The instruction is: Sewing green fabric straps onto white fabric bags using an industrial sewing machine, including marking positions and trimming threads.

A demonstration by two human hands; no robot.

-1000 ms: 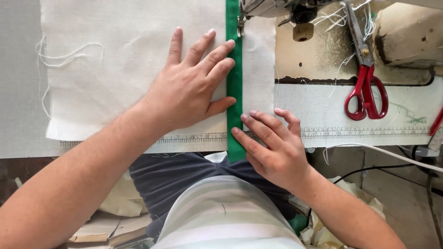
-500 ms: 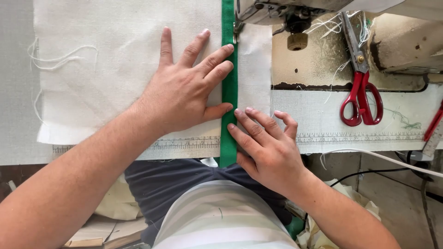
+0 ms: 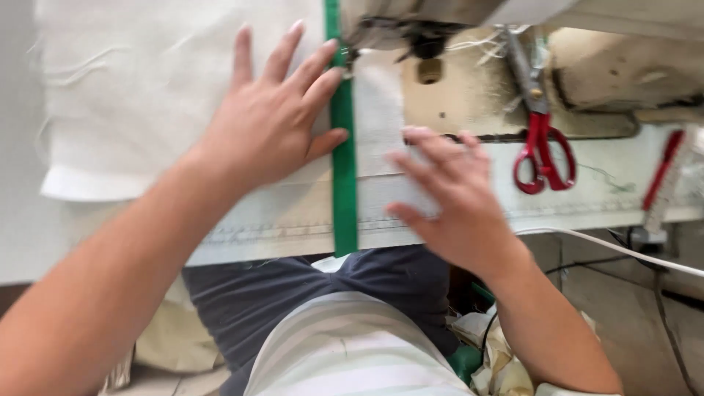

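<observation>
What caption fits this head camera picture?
Left hand presses white fabric beside a green strip; right hand hovers near red scissors.

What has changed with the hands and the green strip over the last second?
The right hand has moved rightward off the green strip, its fingers now blurred over the white cloth. The left hand stays flat on the cloth beside the strip. The red scissors lie unmoved.

We see the strip (image 3: pixel 342 161) running away from us between our hands, on the cloth (image 3: pixel 147 88) under our left hand (image 3: pixel 271 125). Our right hand (image 3: pixel 447 198) lies right of it; the scissors (image 3: pixel 541 139) lie further right, the machine head (image 3: pixel 411 22) beyond.
</observation>
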